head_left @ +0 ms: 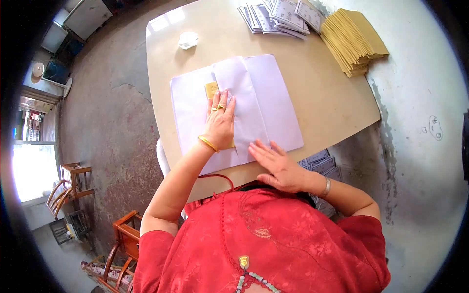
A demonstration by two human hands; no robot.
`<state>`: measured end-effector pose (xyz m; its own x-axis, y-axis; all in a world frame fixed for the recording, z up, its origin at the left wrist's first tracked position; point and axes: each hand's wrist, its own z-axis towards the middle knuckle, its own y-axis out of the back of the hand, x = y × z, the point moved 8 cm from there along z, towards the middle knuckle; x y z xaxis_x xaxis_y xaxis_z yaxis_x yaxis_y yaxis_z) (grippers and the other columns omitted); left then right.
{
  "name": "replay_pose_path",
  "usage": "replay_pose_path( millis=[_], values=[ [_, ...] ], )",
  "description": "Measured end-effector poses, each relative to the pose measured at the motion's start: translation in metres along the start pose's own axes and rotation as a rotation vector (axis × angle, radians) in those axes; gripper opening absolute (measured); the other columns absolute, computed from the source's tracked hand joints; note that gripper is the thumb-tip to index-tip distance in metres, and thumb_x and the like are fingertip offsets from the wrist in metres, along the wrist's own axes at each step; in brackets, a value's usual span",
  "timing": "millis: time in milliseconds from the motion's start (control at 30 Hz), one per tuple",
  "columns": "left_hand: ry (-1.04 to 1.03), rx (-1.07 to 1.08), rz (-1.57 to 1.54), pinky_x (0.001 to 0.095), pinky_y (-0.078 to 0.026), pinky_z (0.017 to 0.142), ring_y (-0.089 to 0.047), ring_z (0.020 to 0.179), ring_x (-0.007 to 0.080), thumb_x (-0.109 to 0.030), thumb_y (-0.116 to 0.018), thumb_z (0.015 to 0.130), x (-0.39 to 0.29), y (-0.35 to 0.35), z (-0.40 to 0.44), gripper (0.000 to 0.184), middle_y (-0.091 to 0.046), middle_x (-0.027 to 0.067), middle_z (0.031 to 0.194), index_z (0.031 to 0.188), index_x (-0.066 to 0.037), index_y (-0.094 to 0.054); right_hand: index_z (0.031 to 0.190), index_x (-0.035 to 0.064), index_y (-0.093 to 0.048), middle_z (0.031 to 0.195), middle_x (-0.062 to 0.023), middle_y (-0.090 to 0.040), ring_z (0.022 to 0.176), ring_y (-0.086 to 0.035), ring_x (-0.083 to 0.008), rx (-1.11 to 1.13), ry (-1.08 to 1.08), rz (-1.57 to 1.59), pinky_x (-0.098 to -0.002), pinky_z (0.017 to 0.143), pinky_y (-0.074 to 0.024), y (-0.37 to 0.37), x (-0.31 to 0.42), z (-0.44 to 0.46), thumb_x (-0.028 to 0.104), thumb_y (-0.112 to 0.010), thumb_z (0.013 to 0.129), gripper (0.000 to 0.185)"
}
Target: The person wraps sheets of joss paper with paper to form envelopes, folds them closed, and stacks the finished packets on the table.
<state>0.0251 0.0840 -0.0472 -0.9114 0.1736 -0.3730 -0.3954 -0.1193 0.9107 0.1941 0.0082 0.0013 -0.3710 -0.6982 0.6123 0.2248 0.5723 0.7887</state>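
White paper sheets [281,105] lie in a flat stack on the table, and the upper sheet is folded over at the middle. A yellow piece [211,89] shows at its top end beside the folded flap; most of it is hidden under my left hand [221,122]. That hand lies flat, fingers stretched toward the far edge, pressing on the yellow piece and the paper. My right hand [279,168] rests with fingers spread at the lower edge of the folded sheet, holding nothing.
A crumpled white tissue [188,40] lies at the table's far left. Printed cards [281,18] and a pile of yellow-brown envelopes [349,41] are at the far right. Wooden chairs [128,234] stand on the floor at left. More printed bundles [320,163] lie below the table's right edge.
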Motion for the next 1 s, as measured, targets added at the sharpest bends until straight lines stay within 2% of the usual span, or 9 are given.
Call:
replay_pose_path(
  millis=[33, 167, 267, 400, 500, 567, 700, 833, 1000],
  values=[
    [0.002, 0.006, 0.022, 0.0521, -0.012, 0.118, -0.017, 0.146, 0.0388, -0.013, -0.05, 0.089, 0.0, -0.001, 0.0, 0.058, -0.024, 0.0224, 0.155, 0.144, -0.001, -0.038, 0.146, 0.001, -0.033, 0.151, -0.0166, -0.035, 0.144, -0.028, -0.0295, -0.065, 0.016, -0.054, -0.0513, 0.115, -0.0192, 0.012, -0.002, 0.004, 0.036, -0.054, 0.094, 0.067],
    [0.015, 0.04, 0.097, 0.05, -0.012, 0.118, -0.018, 0.146, 0.0366, -0.015, -0.047, 0.09, -0.005, 0.003, 0.002, 0.059, -0.025, 0.0195, 0.156, 0.145, 0.001, -0.035, 0.146, 0.0013, -0.035, 0.152, -0.0151, -0.036, 0.143, -0.028, -0.029, -0.187, 0.069, -0.291, -0.0501, 0.115, -0.0197, 0.042, -0.032, 0.049, 0.031, -0.05, 0.097, 0.059],
    [-0.005, 0.021, 0.047, 0.0465, -0.012, 0.119, -0.019, 0.146, 0.0335, -0.016, -0.047, 0.09, -0.003, 0.008, 0.0, 0.061, -0.024, 0.018, 0.157, 0.146, 0.002, -0.031, 0.141, 0.0017, -0.042, 0.149, -0.0156, -0.04, 0.141, -0.033, -0.0282, -0.268, 0.117, -0.462, -0.0511, 0.114, -0.0228, 0.047, -0.075, 0.103, 0.039, -0.049, 0.096, 0.059],
    [-0.001, 0.051, 0.115, 0.0441, -0.013, 0.12, -0.019, 0.147, 0.0313, -0.018, -0.047, 0.09, -0.005, 0.006, -0.001, 0.063, -0.024, 0.0169, 0.157, 0.147, 0.003, -0.03, 0.143, 0.0034, -0.04, 0.153, -0.0141, -0.035, 0.144, -0.028, -0.0264, -0.324, -0.035, -0.575, -0.0544, 0.115, -0.0186, 0.071, -0.139, 0.187, 0.049, -0.037, 0.099, 0.064],
    [0.0, 0.062, 0.122, 0.0446, -0.012, 0.12, -0.019, 0.147, 0.0315, -0.019, -0.047, 0.09, -0.006, 0.007, 0.001, 0.063, -0.024, 0.0172, 0.157, 0.147, 0.003, -0.029, 0.147, 0.0049, -0.033, 0.156, -0.0125, -0.028, 0.147, -0.02, -0.0258, -0.324, -0.244, -0.545, -0.0552, 0.115, -0.0149, 0.097, -0.16, 0.224, 0.045, -0.038, 0.099, 0.063],
    [-0.005, 0.061, 0.12, 0.0449, -0.012, 0.12, -0.018, 0.147, 0.0316, -0.019, -0.046, 0.09, -0.006, 0.006, 0.001, 0.063, -0.024, 0.0171, 0.157, 0.147, 0.003, -0.029, 0.148, 0.0049, -0.032, 0.157, -0.0133, -0.026, 0.147, -0.017, -0.0272, -0.381, -0.258, -0.591, -0.0565, 0.115, -0.0139, 0.097, -0.163, 0.226, 0.044, -0.039, 0.099, 0.063],
    [-0.007, 0.049, 0.113, 0.0451, -0.011, 0.12, -0.018, 0.147, 0.0318, -0.021, -0.044, 0.092, -0.004, 0.004, 0.0, 0.062, -0.024, 0.0173, 0.157, 0.147, 0.003, -0.029, 0.148, 0.0043, -0.031, 0.156, -0.0161, -0.027, 0.147, -0.017, -0.0311, -0.476, -0.243, -0.623, -0.0582, 0.114, -0.0129, 0.083, -0.136, 0.183, 0.04, -0.046, 0.097, 0.064],
    [-0.006, 0.037, 0.099, 0.0452, -0.011, 0.12, -0.018, 0.147, 0.0317, -0.023, -0.043, 0.094, -0.004, 0.003, 0.0, 0.061, -0.024, 0.0175, 0.157, 0.147, 0.002, -0.029, 0.147, 0.003, -0.032, 0.155, -0.018, -0.027, 0.146, -0.02, -0.0325, -0.345, -0.178, -0.519, -0.0574, 0.114, -0.0129, 0.035, -0.075, 0.084, 0.034, -0.055, 0.092, 0.067],
    [0.001, 0.011, 0.052, 0.0466, -0.013, 0.119, -0.02, 0.146, 0.0337, -0.017, -0.043, 0.092, -0.004, 0.004, 0.0, 0.059, -0.025, 0.0183, 0.156, 0.146, 0.003, -0.03, 0.146, 0.0033, -0.034, 0.155, -0.0179, -0.027, 0.146, -0.02, -0.0304, -0.085, -0.078, -0.329, -0.0535, 0.115, -0.016, -0.003, -0.024, 0.017, 0.039, -0.055, 0.092, 0.068]
  ],
)
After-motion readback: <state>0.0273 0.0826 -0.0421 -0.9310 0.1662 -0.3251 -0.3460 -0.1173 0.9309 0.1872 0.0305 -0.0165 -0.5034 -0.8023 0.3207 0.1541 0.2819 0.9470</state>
